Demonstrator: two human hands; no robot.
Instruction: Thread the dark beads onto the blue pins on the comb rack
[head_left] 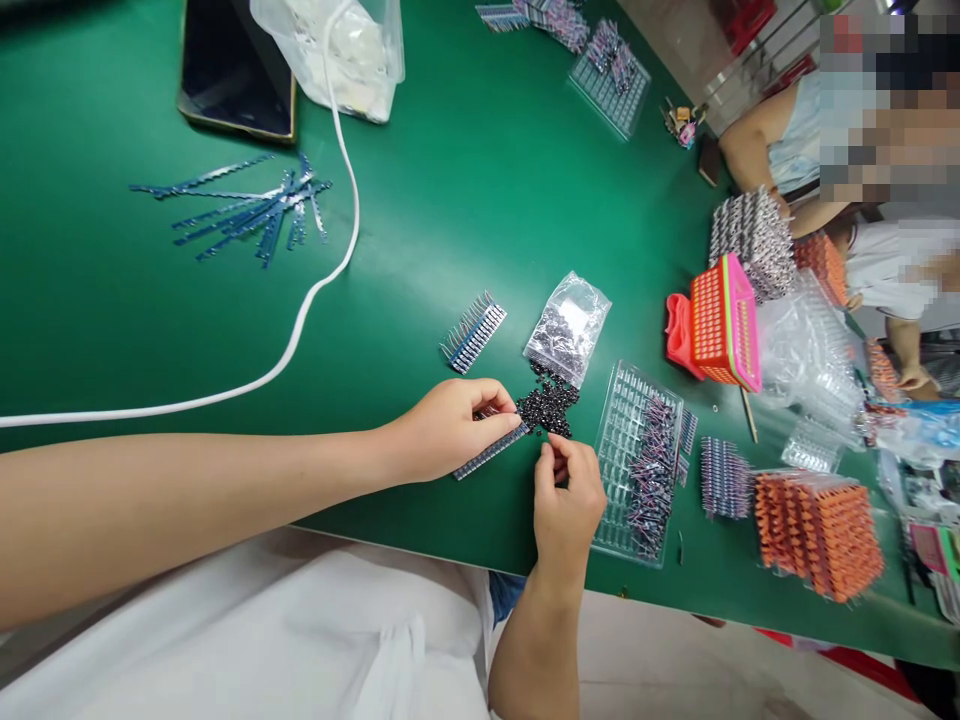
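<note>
My left hand (454, 428) is closed at the fingertips on a dark strip of small parts (491, 455), which lies partly under it on the green table. Beside those fingertips is a loose pile of small black beads (550, 402). My right hand (570, 492) is pinched at the pile's near edge; whatever sits between its fingertips is too small to make out. Behind the pile, a clear plastic bag (570, 325) holds more black beads. Another blue strip with bent wire leads (476, 335) rests just beyond my left hand.
Right of my right hand stands a clear compartment tray (619, 450) with wired parts. Farther right are orange stacked parts (817, 535) and an orange-pink basket (724, 320). A white cable (292, 340), blue strip scraps (262, 208) and a phone (236, 70) occupy the left. Other people sit at right.
</note>
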